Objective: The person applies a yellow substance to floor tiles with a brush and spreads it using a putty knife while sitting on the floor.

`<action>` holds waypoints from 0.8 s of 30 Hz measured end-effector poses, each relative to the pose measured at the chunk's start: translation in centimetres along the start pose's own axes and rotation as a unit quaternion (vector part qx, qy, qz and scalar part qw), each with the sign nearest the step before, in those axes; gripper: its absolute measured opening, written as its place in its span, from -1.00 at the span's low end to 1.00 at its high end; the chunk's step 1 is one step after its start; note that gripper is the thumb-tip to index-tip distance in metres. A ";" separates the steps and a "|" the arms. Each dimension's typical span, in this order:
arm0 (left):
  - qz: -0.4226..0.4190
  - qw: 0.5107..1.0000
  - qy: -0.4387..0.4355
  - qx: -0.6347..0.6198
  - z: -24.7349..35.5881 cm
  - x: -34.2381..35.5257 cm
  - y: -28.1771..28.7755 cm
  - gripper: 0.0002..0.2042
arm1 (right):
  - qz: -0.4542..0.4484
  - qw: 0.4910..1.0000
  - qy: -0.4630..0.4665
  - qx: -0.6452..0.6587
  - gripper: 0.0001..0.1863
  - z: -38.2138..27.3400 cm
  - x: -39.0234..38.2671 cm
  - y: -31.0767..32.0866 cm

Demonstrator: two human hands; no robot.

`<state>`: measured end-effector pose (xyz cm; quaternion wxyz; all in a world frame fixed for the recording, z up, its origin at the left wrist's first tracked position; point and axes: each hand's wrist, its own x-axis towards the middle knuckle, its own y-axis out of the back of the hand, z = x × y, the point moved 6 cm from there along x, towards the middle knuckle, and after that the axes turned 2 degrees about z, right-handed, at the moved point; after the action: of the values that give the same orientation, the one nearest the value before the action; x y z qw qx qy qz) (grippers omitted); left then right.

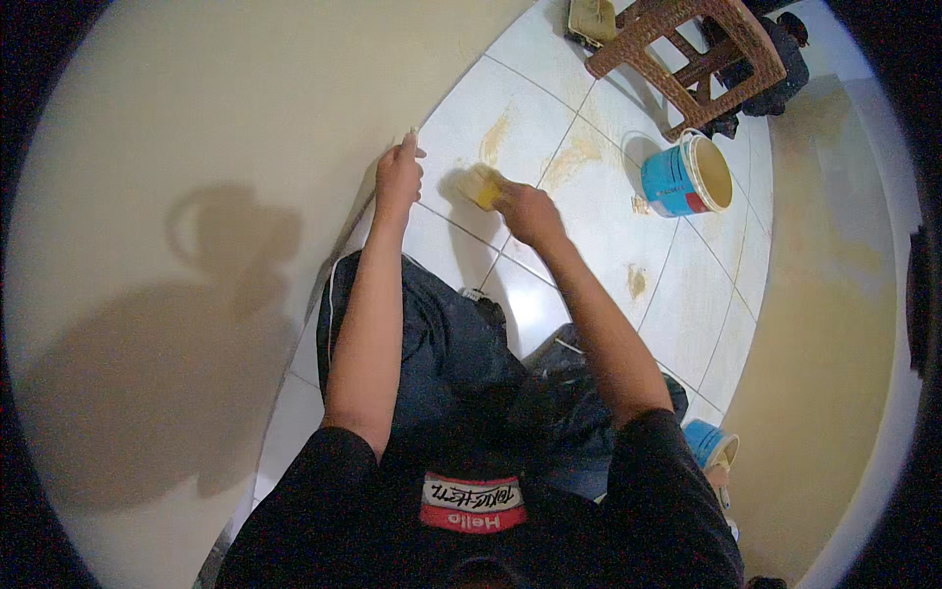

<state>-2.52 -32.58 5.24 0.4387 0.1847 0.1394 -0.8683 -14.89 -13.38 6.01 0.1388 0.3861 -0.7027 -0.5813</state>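
My right hand (530,213) is closed round a yellow tool with a pale, blurred end (480,187), just over the white tiled floor (549,88). Its exact kind is smeared by motion. Beside the bottom of the cream wall (245,88), my left hand (397,179) has its fingers curled in. Something small and pale shows at the top of that hand, too unclear to name. Brownish-yellow smears (574,157) mark the tiles near the tool.
To the right lies a tilted blue bucket (687,177) with a cream inside. A brown plastic stool (687,59) stands beyond it, near a cream-topped container (591,22) and a dark heap (780,69). A second blue bucket (705,442) sits by my right side, along the stained right wall (824,324).
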 end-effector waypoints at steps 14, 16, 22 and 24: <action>-0.008 1.000 -0.008 -0.008 0.6 -1.4 0.3 -0.65 | -0.082 0.990 -0.073 0.084 -0.54 3.6 -3.7 -2.7; -0.012 1.000 0.007 -0.009 0.3 -1.3 0.4 -0.67 | -0.102 0.990 -0.080 0.059 -0.53 6.0 -6.2 -2.2; -0.019 0.999 -0.017 -0.033 0.0 -0.9 0.4 -0.69 | -0.104 0.992 -0.069 -0.030 -0.62 7.2 -7.3 -0.5; -0.008 0.999 -0.007 -0.041 0.3 -0.8 0.4 -0.67 | -0.051 0.995 -0.081 0.010 -0.58 2.9 -5.9 1.9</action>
<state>-1.81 -32.41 5.78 0.4403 0.1592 0.1729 -0.8665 -13.58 -7.11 8.46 0.0479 0.3742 -0.6967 -0.6102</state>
